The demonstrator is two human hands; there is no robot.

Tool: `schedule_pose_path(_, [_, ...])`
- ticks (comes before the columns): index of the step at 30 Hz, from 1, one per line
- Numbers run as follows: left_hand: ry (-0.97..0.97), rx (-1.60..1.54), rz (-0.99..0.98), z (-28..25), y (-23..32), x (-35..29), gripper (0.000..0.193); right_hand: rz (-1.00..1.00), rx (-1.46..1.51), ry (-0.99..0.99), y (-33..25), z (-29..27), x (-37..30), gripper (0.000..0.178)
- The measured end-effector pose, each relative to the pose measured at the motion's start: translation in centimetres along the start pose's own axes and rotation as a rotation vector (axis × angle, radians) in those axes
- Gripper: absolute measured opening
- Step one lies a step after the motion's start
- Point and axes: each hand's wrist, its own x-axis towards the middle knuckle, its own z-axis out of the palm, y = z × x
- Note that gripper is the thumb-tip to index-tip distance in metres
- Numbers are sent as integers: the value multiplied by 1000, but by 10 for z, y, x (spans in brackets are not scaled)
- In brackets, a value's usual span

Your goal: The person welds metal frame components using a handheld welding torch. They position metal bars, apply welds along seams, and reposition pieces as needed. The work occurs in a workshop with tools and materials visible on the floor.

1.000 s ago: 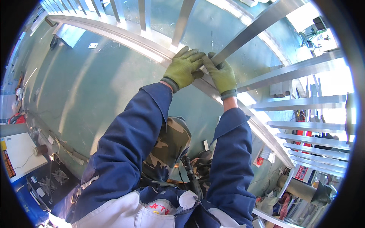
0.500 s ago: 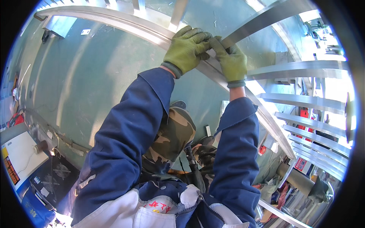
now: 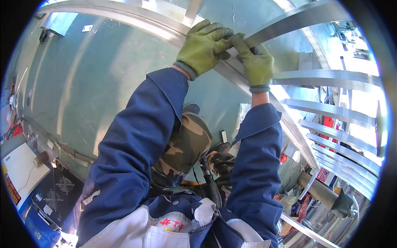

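Both my hands wear yellow-green work gloves and meet over a long silvery metal rail (image 3: 235,73). My left hand (image 3: 202,48) lies across the rail from the left, fingers bent and closed. Its fingertips touch the fingers of my right hand (image 3: 257,65), which is closed beside the root of a flat metal bar (image 3: 295,24). A small thing may be pinched where the fingertips meet, but the gloves hide it. The bar joins the rail just beyond my right fingers.
Several more parallel bars (image 3: 326,77) run off the rail to the right. Camouflage-clad legs (image 3: 188,134) show below my arms, over a green floor (image 3: 103,82). A black box with fan grilles (image 3: 58,194) stands at lower left. Metal lengths and clutter (image 3: 331,219) lie at lower right.
The view has shifted slightly, and my right hand sits a little further right in it. Both hands remain together at the same joint of rail and bar.
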Motion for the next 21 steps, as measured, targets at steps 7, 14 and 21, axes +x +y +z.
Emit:
schedule_pose_path(7, [13, 20, 10, 2, -2, -1, 44, -60, -36, -3, 2, 0, 0, 33])
schedule_pose_path(14, [-3, 19, 8, 2, 0, -1, 44, -4, -4, 19, 1, -1, -1, 36])
schedule_pose_path(21, [-6, 49, 17, 2, -1, 0, 43, 14, -12, 5, -4, -3, -1, 33])
